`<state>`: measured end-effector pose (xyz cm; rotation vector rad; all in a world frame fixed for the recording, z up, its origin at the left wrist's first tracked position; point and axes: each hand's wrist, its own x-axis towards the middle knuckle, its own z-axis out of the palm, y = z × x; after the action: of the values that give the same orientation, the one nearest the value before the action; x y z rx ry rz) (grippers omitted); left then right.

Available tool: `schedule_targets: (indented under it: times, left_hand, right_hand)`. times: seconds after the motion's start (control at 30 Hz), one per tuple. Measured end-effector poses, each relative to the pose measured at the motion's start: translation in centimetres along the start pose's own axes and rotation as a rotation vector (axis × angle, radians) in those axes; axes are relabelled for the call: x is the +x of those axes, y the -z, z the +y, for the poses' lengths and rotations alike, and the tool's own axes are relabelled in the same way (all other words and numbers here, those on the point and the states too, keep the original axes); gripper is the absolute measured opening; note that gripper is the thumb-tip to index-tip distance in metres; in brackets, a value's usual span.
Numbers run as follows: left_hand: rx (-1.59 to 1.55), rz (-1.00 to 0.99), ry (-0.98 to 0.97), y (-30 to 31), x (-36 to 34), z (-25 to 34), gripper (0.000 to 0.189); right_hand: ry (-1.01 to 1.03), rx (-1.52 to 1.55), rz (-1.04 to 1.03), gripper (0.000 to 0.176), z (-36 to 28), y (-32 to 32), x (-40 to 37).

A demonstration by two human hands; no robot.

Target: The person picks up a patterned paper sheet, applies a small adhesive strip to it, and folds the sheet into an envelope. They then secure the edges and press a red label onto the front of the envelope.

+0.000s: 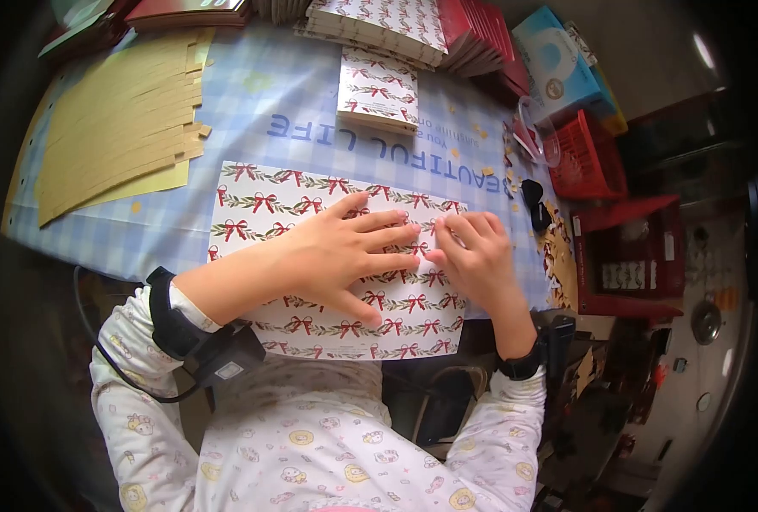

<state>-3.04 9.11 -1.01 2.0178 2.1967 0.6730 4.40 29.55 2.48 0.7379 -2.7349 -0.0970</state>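
A white sheet (336,328) printed with red bows and green garlands lies on the tablecloth, its near edge reaching over the table edge toward my lap. My left hand (336,252) rests flat across its middle, fingers spread and pointing right. Close to those fingertips, over the right part of the sheet, is my right hand (479,256). Its fingers are curled, with thumb and fingertips drawn together at the paper's surface. Whatever may be between them is too small or hidden to make out.
The blue checked tablecloth (259,128) carries tan paper strips (119,119) at left. Folded patterned pieces (379,85) and red stacks (481,43) stand at the back. At right are a red basket (585,154), a blue box (558,60), paper scraps (558,256) and a red open box (626,256).
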Motion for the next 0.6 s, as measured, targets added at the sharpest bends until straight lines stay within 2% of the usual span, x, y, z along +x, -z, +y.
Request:
schedule_targets:
  times: [0.07,0.13,0.17,0.2,0.27,0.33,0.4,0.43,0.53,0.6]
  left_hand:
    - [0.021,-0.026,-0.01,0.1,0.2,0.1,0.067]
    - [0.016,-0.041,0.002,0.1,0.2,0.0,0.068]
    - [-0.017,-0.002,-0.006,0.0,0.1,0.0,0.063]
    - [-0.011,0.006,-0.001,0.1,0.1,0.0,0.063]
    - [-0.03,-0.023,0.002,0.2,0.1,0.0,0.063]
    - [-0.045,0.008,0.005,0.0,0.1,-0.1,0.062]
    - [-0.027,0.036,-0.021,-0.1,0.1,-0.1,0.063]
    - [-0.023,0.053,-0.026,-0.3,0.1,-0.2,0.063]
    - [-0.015,0.053,-0.029,-0.2,0.0,-0.2,0.063]
    - [-0.021,0.065,-0.027,-0.4,0.0,-0.2,0.063]
  right_hand:
    - [0.0,-0.007,-0.033,0.016,0.1,0.2,0.5]
    - [-0.042,0.188,0.011,0.016,0.9,-0.5,0.5]
    - [-0.17,0.445,-0.008,0.015,1.6,-0.8,0.0]
    - [-0.16,0.441,-0.007,0.015,2.2,-1.3,-0.5]
    - [-0.43,1.023,0.089,0.016,2.8,-2.3,-1.5]
    - [-0.399,1.003,0.061,0.012,2.7,-2.3,-1.6]
    - [-0.399,0.768,0.123,0.011,1.9,-2.0,-1.3]
    - [-0.337,0.7,0.149,0.015,1.9,-2.2,-1.3]
    - [-0.449,0.753,0.152,0.014,1.3,-2.1,-1.0]
    - [-0.372,0.692,0.156,0.015,1.4,-2.3,-0.9]
